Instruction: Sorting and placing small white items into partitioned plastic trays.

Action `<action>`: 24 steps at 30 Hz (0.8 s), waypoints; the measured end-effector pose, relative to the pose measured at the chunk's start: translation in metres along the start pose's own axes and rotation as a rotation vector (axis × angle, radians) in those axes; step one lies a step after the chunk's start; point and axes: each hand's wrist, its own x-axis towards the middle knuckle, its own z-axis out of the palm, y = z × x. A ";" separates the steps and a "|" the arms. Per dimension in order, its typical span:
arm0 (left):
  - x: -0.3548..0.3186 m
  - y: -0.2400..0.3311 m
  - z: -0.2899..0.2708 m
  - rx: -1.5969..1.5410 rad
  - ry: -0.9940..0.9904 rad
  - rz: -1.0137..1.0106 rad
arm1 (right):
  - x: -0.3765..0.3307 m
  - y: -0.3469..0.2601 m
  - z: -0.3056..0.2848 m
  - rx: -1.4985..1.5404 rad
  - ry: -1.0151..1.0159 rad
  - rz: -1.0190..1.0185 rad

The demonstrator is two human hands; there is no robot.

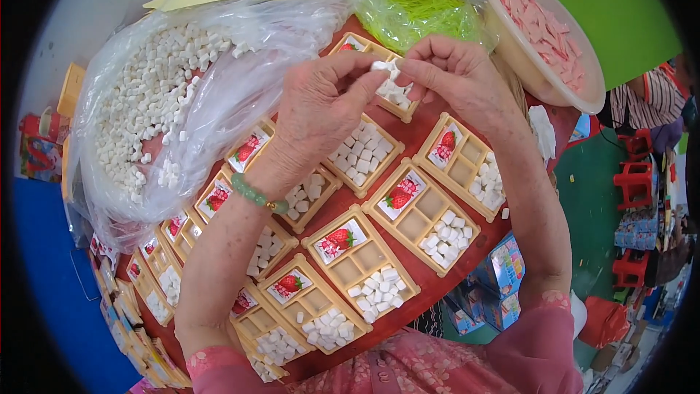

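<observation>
My left hand point(319, 98) and my right hand point(458, 76) meet over a tan divided tray point(406, 114) at the far side of the table. Fingers and thumbs of both are pinched around small white marshmallow pieces point(381, 66); exactly how many each hand holds is hidden. More marshmallow pieces point(394, 95) lie in that tray just below my fingertips. Closer to me, several similar trays point(362, 208) stand in slanting rows. Many carry a strawberry card point(401, 193) in one compartment and heaped marshmallow pieces point(446, 239) in the larger one. My left forearm covers parts of some trays.
A clear plastic bag point(240, 76) spread at the left holds loose marshmallow pieces point(138, 95). Farther back sit a bag of bright green strips point(419, 14) and a white basin point(594, 76) of pink sticks. Blue boxes point(503, 266) stand below the red table's point(372, 248) right edge.
</observation>
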 end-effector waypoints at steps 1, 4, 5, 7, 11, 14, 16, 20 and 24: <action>0.000 -0.003 -0.006 0.013 -0.028 -0.073 | 0.002 0.010 -0.001 -0.167 0.009 -0.048; 0.000 -0.010 -0.007 -0.006 -0.015 -0.121 | -0.001 0.023 0.004 -0.517 0.044 -0.174; 0.000 -0.012 -0.007 -0.038 0.023 -0.095 | -0.002 0.023 0.008 -0.699 0.074 -0.254; -0.002 -0.012 -0.008 -0.041 0.000 -0.135 | -0.002 0.024 0.012 -0.792 0.075 -0.292; 0.000 -0.014 -0.008 -0.046 -0.025 -0.098 | 0.002 0.033 0.014 -0.915 0.112 -0.407; 0.001 -0.012 -0.012 0.021 -0.031 -0.163 | 0.002 0.024 0.013 -0.726 0.048 -0.186; 0.001 -0.017 -0.011 0.037 -0.017 -0.105 | 0.003 0.026 0.009 -0.592 0.054 -0.115; -0.001 -0.013 -0.011 0.107 -0.035 -0.126 | 0.007 0.032 -0.007 -0.322 0.063 -0.033; -0.001 -0.010 -0.010 0.194 -0.044 -0.078 | 0.006 0.030 -0.010 -0.330 0.079 0.020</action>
